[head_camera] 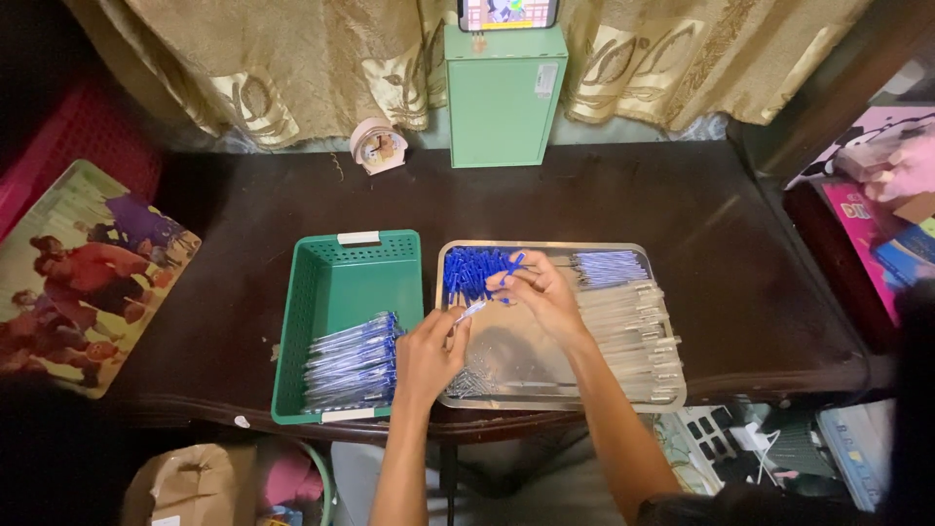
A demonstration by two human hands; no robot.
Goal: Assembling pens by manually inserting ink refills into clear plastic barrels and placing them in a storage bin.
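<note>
— Looks like somebody's home to me, not a factory floor.

— What gives it away?

— That patterned gold curtain [292, 68] hanging along the far edge of the dark wooden tabletop [682, 224], for one. And a little pink alarm clock [377, 146] sits right under it, beside a green box [504, 95] with a phone [507, 13] propped on top, its screen lit.

— Still, there's piecework going on.

— True, a green plastic basket [336, 282] and a metal tray [516, 360] full of pen parts near the front edge. But off the left corner lies a cartoon picture board [88, 273], and past the right edge there are colourful toy boxes [877, 214]. Household clutter.
</note>
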